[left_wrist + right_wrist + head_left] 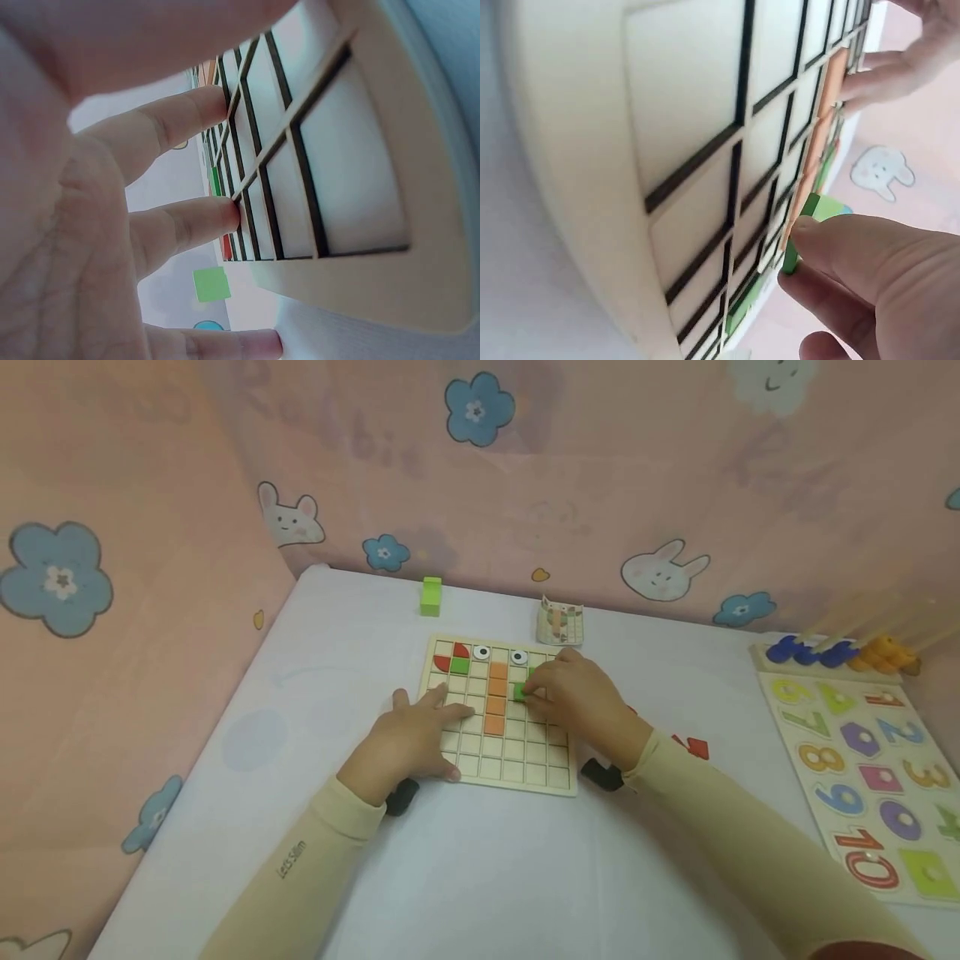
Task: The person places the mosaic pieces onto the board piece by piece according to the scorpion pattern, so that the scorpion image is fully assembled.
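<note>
A wooden grid board (525, 774) lies on the white table, holding red quarter-round pieces (442, 663), a green square (460, 666), two eye pieces (482, 652) and a column of orange squares (496, 704). My right hand (576, 697) pinches a green square tile (801, 234) between thumb and finger, over the cells right of the orange column. Another green tile (742, 309) sits in the board near it. My left hand (408, 735) rests with spread, fairly straight fingers on the board's left side; fingertips (225, 214) touch the grid in the left wrist view.
Behind the board stand a light green block (431, 597) and a small pattern card (559, 622). Loose red pieces (697, 747) lie beyond my right forearm. At the far right is a number puzzle board (840, 760) with blue and orange rings (825, 652) on pegs.
</note>
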Tool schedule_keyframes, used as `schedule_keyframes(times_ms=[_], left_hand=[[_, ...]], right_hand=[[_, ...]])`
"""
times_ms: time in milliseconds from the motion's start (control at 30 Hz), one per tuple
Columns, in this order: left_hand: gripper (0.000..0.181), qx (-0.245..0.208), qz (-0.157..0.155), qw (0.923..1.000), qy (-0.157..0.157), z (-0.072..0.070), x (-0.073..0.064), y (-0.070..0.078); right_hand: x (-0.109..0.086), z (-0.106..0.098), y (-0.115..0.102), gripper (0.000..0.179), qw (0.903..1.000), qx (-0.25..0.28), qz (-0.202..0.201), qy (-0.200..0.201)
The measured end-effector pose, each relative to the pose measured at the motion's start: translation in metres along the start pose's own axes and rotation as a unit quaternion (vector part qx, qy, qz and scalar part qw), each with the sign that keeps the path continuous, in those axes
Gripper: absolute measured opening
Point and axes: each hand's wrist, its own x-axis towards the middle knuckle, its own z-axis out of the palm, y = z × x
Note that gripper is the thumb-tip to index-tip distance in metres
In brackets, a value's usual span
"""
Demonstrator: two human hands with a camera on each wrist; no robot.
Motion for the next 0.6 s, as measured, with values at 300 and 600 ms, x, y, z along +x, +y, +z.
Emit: schedule_keyframes(times_ms=[300,600], left_hand=[[0.091,0.003,0.000,1.0000,-0.001,0.001,-0.001,0.001],[0.092,0.011,0.002,0.9999,-0.001,0.001,0.002,0.000]], right_hand=[[0.006,0.011,-0.003,0.012,0.9986,-0.050,-0.016,0.000],[0.002,0.013,-0.020,0.022,0.9959,-0.072,0.032,-0.046]])
